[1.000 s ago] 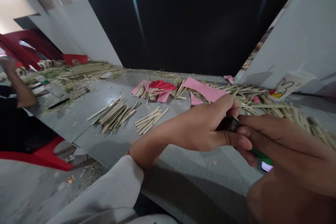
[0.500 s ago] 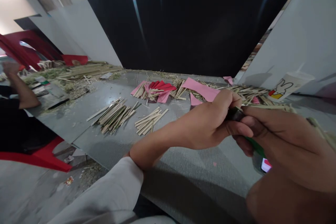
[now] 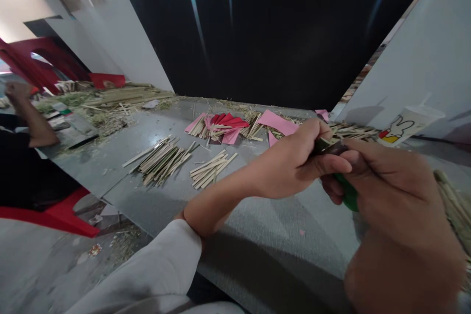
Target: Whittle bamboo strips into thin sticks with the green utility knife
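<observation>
My left hand (image 3: 287, 169) is closed, thumb and fingers pinching a short piece of bamboo (image 3: 321, 145), most of which the fingers hide. Close against it, my right hand (image 3: 397, 181) grips what looks like a green-handled knife. Its dark blade (image 3: 336, 148) shows between the two hands, and part of the green handle (image 3: 349, 194) hangs below the fingers. Both hands are held above the grey table (image 3: 272, 235). Beyond my left forearm lie a small pile of pale bamboo strips (image 3: 212, 169) and a larger, greener pile (image 3: 164, 159).
Pink paper (image 3: 277, 121) and folded red paper (image 3: 230, 120) lie among strips along the black panel (image 3: 257, 34). A rabbit-printed cup (image 3: 412, 122) stands at the right. Bamboo sticks (image 3: 454, 206) lie at the right edge. Another person's arm (image 3: 31, 117) is at the left.
My right hand has shifted slightly up and left with the knife, and its blade has turned. The lit screen below it is now hidden. My left hand has risen slightly.
</observation>
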A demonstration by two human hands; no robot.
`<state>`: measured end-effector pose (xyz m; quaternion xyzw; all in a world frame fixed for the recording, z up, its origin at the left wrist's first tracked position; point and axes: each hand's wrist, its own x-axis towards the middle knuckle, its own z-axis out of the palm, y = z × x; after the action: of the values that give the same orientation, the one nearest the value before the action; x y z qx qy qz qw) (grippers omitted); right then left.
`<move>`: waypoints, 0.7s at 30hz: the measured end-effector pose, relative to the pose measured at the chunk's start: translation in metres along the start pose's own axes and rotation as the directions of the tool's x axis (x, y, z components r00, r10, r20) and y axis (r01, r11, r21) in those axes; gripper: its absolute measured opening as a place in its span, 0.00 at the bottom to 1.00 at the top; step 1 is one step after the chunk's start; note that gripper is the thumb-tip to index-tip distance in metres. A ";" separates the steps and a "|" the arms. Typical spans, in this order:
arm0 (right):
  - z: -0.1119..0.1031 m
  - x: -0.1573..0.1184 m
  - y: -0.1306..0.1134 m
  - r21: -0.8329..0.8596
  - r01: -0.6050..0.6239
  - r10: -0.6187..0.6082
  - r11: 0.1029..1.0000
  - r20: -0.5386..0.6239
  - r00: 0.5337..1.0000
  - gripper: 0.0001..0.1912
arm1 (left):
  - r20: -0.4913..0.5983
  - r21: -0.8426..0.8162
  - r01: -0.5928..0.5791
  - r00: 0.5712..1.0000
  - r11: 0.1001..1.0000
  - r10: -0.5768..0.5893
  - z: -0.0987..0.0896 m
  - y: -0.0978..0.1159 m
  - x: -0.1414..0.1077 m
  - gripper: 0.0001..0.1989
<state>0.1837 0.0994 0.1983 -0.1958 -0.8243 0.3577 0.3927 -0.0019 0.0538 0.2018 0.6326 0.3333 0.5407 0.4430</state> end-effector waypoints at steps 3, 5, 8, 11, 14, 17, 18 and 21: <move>-0.003 0.001 0.005 0.042 0.005 -0.008 0.999 0.067 0.998 0.27 | 0.053 0.146 -0.073 0.996 0.987 0.066 -0.009 0.003 0.001 0.26; -0.006 0.003 0.007 0.012 0.004 -0.005 1.000 0.101 0.995 0.28 | 0.077 0.189 -0.085 0.994 0.978 0.071 -0.013 0.002 0.003 0.25; -0.012 0.005 0.008 -0.019 -0.009 0.012 1.000 0.168 0.986 0.29 | 0.125 0.232 -0.094 0.990 0.968 0.066 -0.015 -0.002 0.006 0.25; -0.018 0.006 0.009 -0.052 -0.004 0.015 0.999 0.211 0.977 0.30 | 0.132 0.289 -0.093 0.990 0.953 0.056 -0.014 -0.005 0.007 0.24; -0.021 0.006 0.009 -0.113 0.009 0.019 0.994 0.245 0.969 0.31 | 0.144 0.329 -0.086 0.989 0.940 0.040 -0.014 -0.005 0.007 0.23; -0.024 0.006 0.008 -0.148 0.008 0.033 0.989 0.274 0.961 0.31 | 0.159 0.346 -0.077 0.987 0.935 0.022 -0.015 -0.006 0.007 0.22; -0.025 0.006 0.008 -0.158 0.012 0.034 0.987 0.288 0.957 0.31 | 0.160 0.353 -0.069 0.987 0.933 0.013 -0.015 -0.007 0.007 0.22; -0.027 0.005 0.010 -0.176 0.024 0.032 0.984 0.309 0.950 0.29 | 0.148 0.379 -0.041 0.989 0.924 -0.016 -0.014 -0.013 0.008 0.20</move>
<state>0.2021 0.1208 0.2054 -0.1731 -0.9040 0.3100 0.2383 -0.0132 0.0690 0.1937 0.7472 0.3942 0.4200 0.3316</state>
